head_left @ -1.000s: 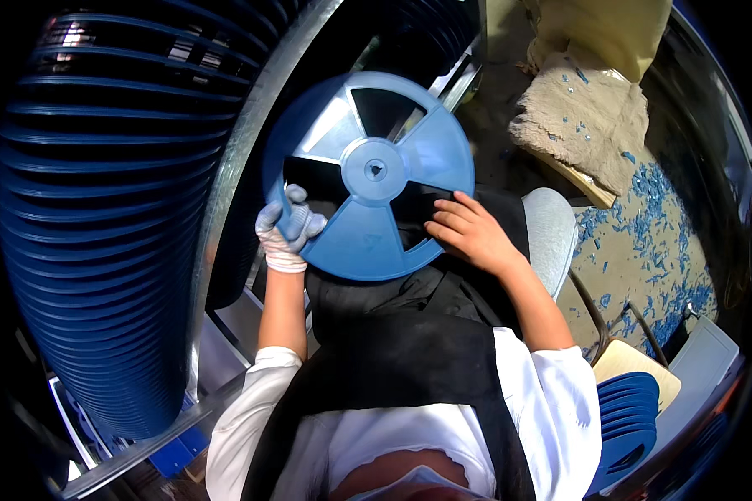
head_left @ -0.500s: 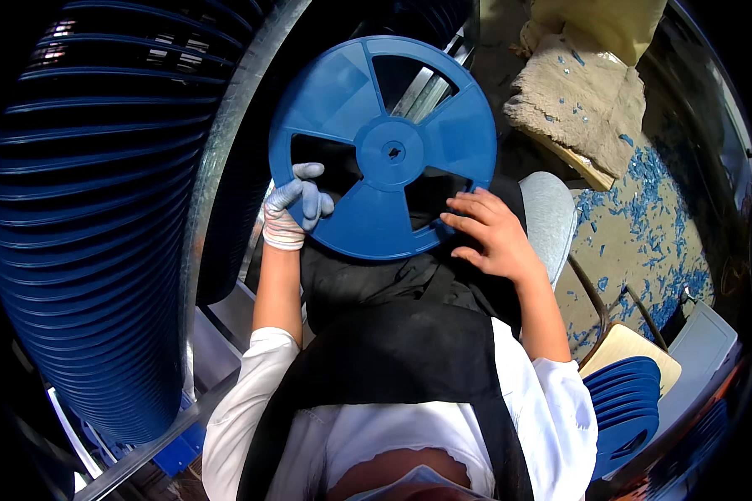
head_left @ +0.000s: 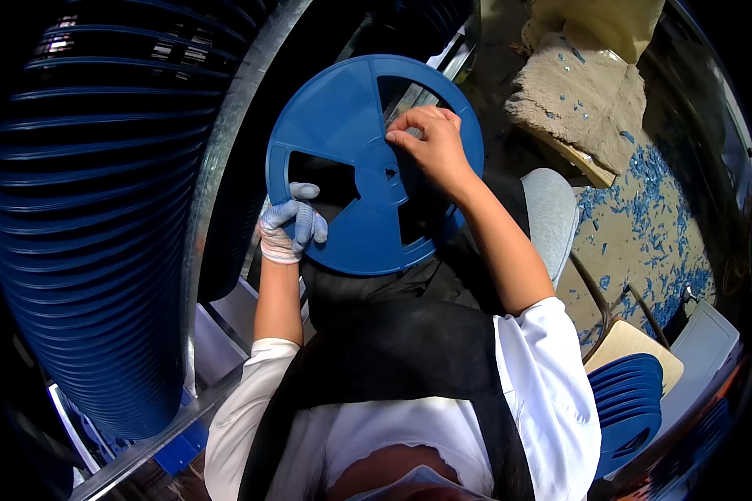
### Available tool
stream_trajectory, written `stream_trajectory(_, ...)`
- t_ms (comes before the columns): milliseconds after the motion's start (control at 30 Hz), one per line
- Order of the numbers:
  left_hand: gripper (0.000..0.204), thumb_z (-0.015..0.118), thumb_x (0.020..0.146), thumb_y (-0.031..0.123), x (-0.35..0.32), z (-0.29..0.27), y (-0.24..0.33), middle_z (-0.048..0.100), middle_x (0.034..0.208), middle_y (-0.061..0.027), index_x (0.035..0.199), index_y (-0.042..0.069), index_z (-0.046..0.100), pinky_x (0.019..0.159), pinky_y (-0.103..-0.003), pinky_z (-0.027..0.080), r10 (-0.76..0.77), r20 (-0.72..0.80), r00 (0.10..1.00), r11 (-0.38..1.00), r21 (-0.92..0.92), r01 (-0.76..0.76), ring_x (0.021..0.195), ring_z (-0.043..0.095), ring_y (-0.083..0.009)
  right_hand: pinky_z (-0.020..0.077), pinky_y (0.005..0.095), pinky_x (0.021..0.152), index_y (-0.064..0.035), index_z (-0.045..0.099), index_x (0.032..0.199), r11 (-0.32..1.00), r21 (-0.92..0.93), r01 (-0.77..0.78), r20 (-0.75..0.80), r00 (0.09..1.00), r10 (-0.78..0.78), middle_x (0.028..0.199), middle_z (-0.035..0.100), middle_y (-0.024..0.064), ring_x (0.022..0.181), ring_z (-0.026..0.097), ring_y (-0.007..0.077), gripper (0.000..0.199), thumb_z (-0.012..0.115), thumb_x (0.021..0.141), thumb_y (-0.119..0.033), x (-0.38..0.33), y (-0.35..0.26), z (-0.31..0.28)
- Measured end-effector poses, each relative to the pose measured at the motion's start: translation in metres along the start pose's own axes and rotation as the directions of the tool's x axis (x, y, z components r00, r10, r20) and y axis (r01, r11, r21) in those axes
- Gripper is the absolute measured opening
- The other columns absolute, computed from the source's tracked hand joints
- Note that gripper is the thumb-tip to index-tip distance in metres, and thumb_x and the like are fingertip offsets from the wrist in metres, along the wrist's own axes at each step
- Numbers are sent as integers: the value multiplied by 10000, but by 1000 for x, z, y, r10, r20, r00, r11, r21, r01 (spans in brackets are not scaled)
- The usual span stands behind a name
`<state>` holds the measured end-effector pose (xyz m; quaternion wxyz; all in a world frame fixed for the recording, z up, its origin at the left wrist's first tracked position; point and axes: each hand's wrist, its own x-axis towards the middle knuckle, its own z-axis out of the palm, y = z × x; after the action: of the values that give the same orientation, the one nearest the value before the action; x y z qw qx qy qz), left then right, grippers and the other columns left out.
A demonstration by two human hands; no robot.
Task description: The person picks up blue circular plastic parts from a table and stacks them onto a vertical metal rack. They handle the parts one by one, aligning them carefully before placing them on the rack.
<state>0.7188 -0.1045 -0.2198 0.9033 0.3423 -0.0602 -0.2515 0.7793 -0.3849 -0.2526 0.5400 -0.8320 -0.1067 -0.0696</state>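
Observation:
A round blue plastic reel (head_left: 322, 108) with wedge-shaped cutouts and a small hole in its hub is held in front of me above my lap. My left hand (head_left: 294, 224), in a pale glove, grips its lower left rim, fingers curled over the face by the left cutout. My bare right hand (head_left: 433, 142) reaches across the reel with thumb and fingertips pinched together at the inner corner of the upper cutout, just above the hub. What lies between those fingertips is too small to make out.
A long stack of blue reels (head_left: 100, 250) fills the left side, behind a metal rail (head_left: 217, 150). At the right stand a cloth-covered seat (head_left: 576, 108), blue scraps (head_left: 647, 225) strewn on the floor, a wooden board (head_left: 635, 355) and several more blue reels (head_left: 627, 409).
My right hand has moved from the reel's lower right rim up to the upper cutout near the hub, and its fingers have closed. The reel has shifted slightly towards me and left.

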Motion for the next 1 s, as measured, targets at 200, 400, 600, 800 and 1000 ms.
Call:
stream_trajectory(200,383,462,915,108,3,0,-4,556,502,-122,1207,-138,489,578,-378,496,-12,11,1000,1000,11,12,385,505,-206,428,285,798,-3,611,909,979,200,-25,-337,937,93,855,575,92,844,551,194,170,548,920,-160,-17,13,-40)
stream_trajectory(400,413,371,962,118,9,-19,-7,651,657,-91,1332,-57,422,715,-353,525,-8,117,993,993,-118,22,482,591,-161,422,325,899,-19,560,993,972,-154,-176,-724,690,10,1065,600,126,1021,558,262,237,680,800,-86,-65,57,-106)
stream_trajectory(600,409,355,979,123,16,-19,-11,601,648,-56,1339,-60,417,625,-292,448,36,72,997,983,-184,-22,402,476,-114,413,442,942,-42,603,1057,903,-323,282,-82,943,-324,1149,607,142,1114,545,347,426,713,747,-313,-116,21,-102)
stream_trajectory(800,400,383,971,113,25,-23,-9,568,632,-30,1334,-50,419,584,-274,430,19,79,997,981,-192,-3,377,435,-95,324,452,1054,-109,596,1187,873,-366,321,235,940,-247,1281,542,83,1232,478,267,516,703,752,-366,-146,9,-48)
stream_trajectory(1000,435,355,987,144,27,-20,-6,591,691,-79,1375,-53,354,797,-337,508,-88,35,996,963,-252,94,445,514,-129,418,427,1014,-91,595,1065,765,-356,537,302,840,-450,989,565,86,1069,566,251,355,677,758,-250,-135,8,-45)
